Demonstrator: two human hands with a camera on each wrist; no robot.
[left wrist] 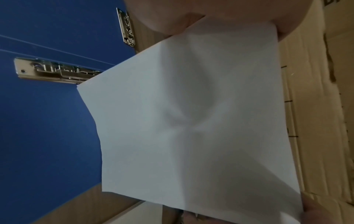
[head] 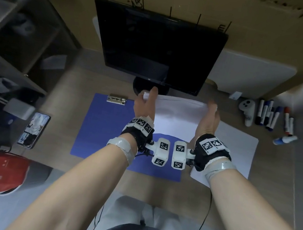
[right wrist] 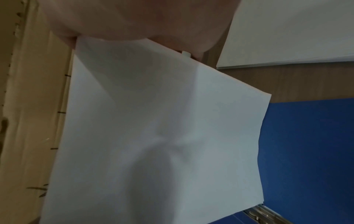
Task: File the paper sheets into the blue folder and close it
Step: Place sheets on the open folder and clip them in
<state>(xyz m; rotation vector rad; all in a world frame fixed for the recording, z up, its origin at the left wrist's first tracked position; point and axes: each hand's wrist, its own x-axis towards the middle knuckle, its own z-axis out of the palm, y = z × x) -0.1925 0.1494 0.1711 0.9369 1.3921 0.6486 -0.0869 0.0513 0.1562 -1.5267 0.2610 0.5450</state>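
Left hand (head: 145, 105) and right hand (head: 209, 117) grip paper sheets (head: 177, 114) between them, above blue folder (head: 102, 127)

Head view: dim, even indoor light, no hard shadows. Black flat monitor screen (head: 157, 47) is dark with faint reflections only. Strong wide-angle bending at the edges; dark shelf unit (head: 11, 36) at left smeared and out of focus. Centre moderately sharp, slightly soft overall.

Left wrist view: white paper sheets (left wrist: 191, 121) greyish, a soft oval shadow at a dent mid-sheet. Silver metal clip (left wrist: 55, 71) shows small glints. Skin at the top edge blurred.

Right wrist view: dimmer, paper grey-blue, broad soft shadow low in the sheet, mild noise.
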